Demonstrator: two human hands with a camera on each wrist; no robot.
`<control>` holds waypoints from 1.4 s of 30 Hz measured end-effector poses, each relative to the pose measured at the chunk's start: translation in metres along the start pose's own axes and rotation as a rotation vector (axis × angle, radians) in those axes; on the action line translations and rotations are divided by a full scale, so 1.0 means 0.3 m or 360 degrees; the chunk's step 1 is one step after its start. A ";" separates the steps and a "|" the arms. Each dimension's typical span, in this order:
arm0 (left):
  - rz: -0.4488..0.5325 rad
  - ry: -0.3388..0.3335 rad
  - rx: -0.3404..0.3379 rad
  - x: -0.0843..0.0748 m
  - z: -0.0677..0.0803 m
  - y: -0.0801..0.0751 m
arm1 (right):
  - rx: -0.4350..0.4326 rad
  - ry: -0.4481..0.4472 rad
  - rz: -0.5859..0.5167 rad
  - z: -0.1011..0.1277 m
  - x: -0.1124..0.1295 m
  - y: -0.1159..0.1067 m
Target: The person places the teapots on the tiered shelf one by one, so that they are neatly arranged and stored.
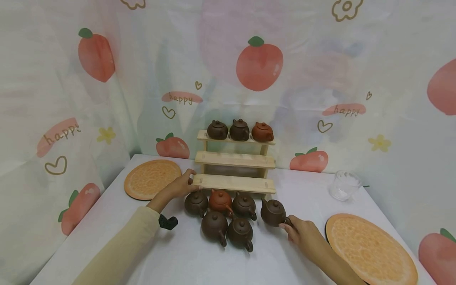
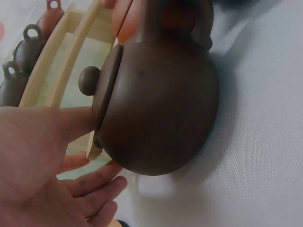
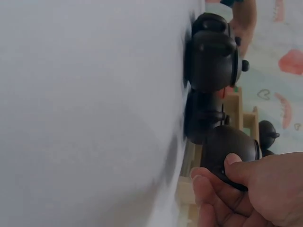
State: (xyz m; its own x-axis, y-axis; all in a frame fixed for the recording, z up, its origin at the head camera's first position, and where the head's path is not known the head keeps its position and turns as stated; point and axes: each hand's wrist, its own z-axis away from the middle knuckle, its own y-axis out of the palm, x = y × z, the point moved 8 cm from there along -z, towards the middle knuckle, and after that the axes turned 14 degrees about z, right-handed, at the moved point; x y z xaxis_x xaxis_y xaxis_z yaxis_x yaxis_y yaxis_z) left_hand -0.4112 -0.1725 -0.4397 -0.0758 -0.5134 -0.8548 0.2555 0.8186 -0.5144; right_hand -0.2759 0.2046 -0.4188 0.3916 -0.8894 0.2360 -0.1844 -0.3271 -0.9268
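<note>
My right hand pinches the handle of a dark brown teapot between thumb and fingers. In the right wrist view that teapot hangs a little off the tabletop, its shadow beside it. My left hand is at the left end of the lowest plank of a wooden three-tier stand, thumb at the front edge and fingers behind. Close to the left thumb sits another dark teapot. In front of the stand cluster several dark teapots and one reddish teapot.
Two dark teapots and a reddish-brown teapot line the top tier. Round orange-patterned mats lie left and right. A clear glass bowl stands at the back right. Patterned cloth hangs behind the white table.
</note>
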 end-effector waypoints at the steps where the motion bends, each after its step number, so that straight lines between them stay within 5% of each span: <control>1: 0.0000 -0.0002 -0.0002 -0.001 0.000 0.000 | -0.0020 -0.0014 0.0002 -0.011 0.000 -0.007; 26: -0.0039 0.0009 0.0012 -0.006 -0.007 -0.011 | -0.0135 -0.0126 0.0006 -0.378 0.004 -0.156; 42: -0.0044 0.0005 0.0012 0.000 -0.013 -0.017 | -0.0025 -0.0009 0.0006 -0.538 -0.024 -0.126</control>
State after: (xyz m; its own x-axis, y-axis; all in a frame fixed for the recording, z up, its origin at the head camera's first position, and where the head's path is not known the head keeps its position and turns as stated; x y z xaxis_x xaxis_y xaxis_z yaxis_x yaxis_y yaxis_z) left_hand -0.4163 -0.1757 -0.4375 -0.0857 -0.5350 -0.8405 0.2605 0.8022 -0.5372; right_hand -0.4174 0.1717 -0.3382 0.3959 -0.8889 0.2307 -0.2002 -0.3287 -0.9230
